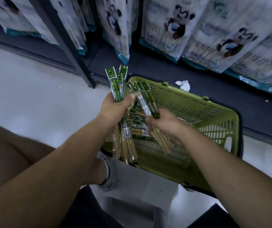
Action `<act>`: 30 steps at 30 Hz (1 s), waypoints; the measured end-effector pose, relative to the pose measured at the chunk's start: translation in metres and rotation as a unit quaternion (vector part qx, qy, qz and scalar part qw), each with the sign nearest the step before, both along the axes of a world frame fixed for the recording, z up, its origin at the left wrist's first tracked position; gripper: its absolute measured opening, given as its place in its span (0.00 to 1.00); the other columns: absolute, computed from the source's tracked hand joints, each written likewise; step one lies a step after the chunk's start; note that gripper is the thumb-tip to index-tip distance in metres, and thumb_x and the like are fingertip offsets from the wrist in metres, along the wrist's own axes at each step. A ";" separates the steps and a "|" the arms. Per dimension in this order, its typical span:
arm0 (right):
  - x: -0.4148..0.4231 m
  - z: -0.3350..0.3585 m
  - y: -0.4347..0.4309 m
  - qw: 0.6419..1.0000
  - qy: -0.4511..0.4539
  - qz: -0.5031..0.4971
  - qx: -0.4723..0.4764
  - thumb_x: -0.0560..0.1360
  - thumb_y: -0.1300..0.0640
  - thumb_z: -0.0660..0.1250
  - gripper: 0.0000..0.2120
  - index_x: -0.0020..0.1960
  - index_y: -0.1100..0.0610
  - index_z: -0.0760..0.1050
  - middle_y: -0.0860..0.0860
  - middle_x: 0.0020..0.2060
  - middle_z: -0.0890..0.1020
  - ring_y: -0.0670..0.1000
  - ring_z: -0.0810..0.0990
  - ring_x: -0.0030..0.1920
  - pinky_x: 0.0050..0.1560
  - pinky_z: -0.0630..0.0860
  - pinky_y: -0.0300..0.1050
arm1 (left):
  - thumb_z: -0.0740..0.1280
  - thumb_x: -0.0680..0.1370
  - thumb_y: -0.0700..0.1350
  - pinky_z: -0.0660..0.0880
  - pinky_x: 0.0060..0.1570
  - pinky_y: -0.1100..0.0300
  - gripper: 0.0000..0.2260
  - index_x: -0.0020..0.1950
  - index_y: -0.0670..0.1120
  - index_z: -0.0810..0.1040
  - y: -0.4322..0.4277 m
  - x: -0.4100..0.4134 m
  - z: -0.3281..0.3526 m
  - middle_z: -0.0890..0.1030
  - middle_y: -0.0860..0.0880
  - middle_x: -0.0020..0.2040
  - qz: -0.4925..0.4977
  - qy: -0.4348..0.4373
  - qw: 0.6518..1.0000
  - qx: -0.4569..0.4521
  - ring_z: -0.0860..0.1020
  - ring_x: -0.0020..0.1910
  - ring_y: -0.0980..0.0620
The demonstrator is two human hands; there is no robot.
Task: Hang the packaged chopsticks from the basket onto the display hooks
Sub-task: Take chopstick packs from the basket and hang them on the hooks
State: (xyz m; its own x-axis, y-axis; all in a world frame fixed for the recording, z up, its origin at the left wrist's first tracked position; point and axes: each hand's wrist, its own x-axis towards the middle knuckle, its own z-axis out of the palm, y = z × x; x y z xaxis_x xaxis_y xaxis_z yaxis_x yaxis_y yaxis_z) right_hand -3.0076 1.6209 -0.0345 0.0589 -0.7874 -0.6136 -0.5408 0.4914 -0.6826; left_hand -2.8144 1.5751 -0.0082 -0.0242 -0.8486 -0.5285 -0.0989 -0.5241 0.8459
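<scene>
At the far left a bare knee [8, 153] fills the corner, cut off by the frame. Pale floor [33, 76] stretches open well left of the fingers, up to a dark slanted post [61, 40] of the shelving. The left hand [115, 109] has its fingers curled round a bundle [118, 87] of chopstick packs, the thumb laid across the front. The green header cards fan out above the fingertips and stand apart from the shelf. The clear ends with bare wood hang below the wrist, over the basket's near left rim. We cannot count the packs in the bundle. Under that forearm we see a grey shoe [108, 171], partly covered. Just right of the left thumb, the right hand [164, 122] grips a second bunch [146, 102], which slants up and left until its tops sit close beside that thumb. Its fingers wrap away from us, so we see mostly the back of the hand. Beneath and between both sets of fingers a heap [138, 129] of packs lies in the left end of the green basket [197, 102], half hidden by the hands. Right of the right fingers the slotted far wall and rim show in full, while the forearm hides the near right corner. Past the far rim, a white paper scrap [183, 85] lies on the dark shelf base [164, 68]. Above it hang blurred bags [164, 30] printed with a cartoon figure, their tops cut off by the frame.
</scene>
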 end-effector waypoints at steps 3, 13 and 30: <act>0.005 0.051 -0.009 0.998 -0.026 -0.018 -0.045 0.78 0.53 0.72 0.05 0.50 0.47 0.77 0.43 0.39 0.86 0.36 0.83 0.36 0.36 0.74 0.35 | 0.79 0.73 0.52 0.80 0.37 0.67 0.19 0.61 0.49 0.80 0.006 -0.016 0.022 0.88 0.53 0.51 -0.027 0.045 0.998 -0.019 0.86 0.47 0.59; 0.007 0.191 -0.006 0.954 0.167 0.134 -0.208 0.85 0.46 0.57 0.24 0.78 0.50 0.57 0.53 0.63 0.74 0.53 0.75 0.62 0.55 0.70 0.46 | 0.80 0.70 0.52 0.82 0.47 0.57 0.19 0.56 0.46 0.81 -0.010 -0.054 0.116 0.88 0.47 0.51 -0.012 0.202 0.974 -0.105 0.87 0.50 0.48; -0.044 0.370 -0.026 0.872 -0.070 -0.097 -0.475 0.78 0.62 0.72 0.12 0.59 0.50 0.79 0.50 0.44 0.84 0.53 0.84 0.45 0.41 0.82 0.45 | 0.78 0.71 0.53 0.82 0.54 0.51 0.18 0.58 0.52 0.81 -0.049 -0.077 0.294 0.87 0.53 0.50 -0.146 0.168 0.911 -0.348 0.86 0.51 0.53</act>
State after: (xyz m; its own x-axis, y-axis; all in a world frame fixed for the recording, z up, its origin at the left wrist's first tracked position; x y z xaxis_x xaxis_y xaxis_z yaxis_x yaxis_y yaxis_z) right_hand -3.0518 1.5953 0.3358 -0.1101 -0.9397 0.3237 -0.3884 -0.2591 -0.8843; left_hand -2.8910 1.5264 0.2856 -0.3630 -0.9068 0.2144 0.1777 0.1585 0.9712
